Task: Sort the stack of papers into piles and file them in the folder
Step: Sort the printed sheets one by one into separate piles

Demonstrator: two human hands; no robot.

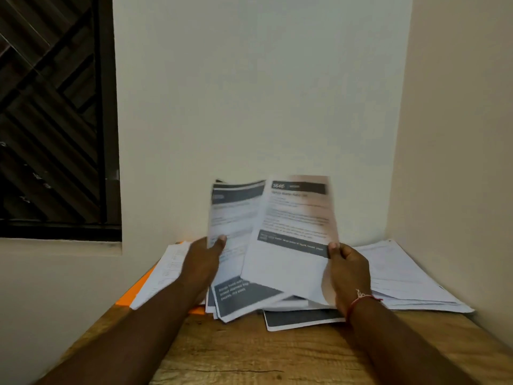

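My left hand [204, 258] grips a stack of printed papers [236, 218] with dark header bands, held upright over the table. My right hand [348, 269] pinches a single printed sheet [294, 232] by its right edge, peeled away from that stack and tilted to the right. Under both hands lies a sheet with a dark band [302, 319] flat on the table. A pile of white papers [163, 270] rests on an orange folder [133, 294] at the left. Another pile of white papers [402, 276] lies at the right.
The wooden table [249, 354] stands in a corner, with a pale wall behind and another wall [458, 134] close on the right. A dark window with a grille [50, 120] is at the upper left.
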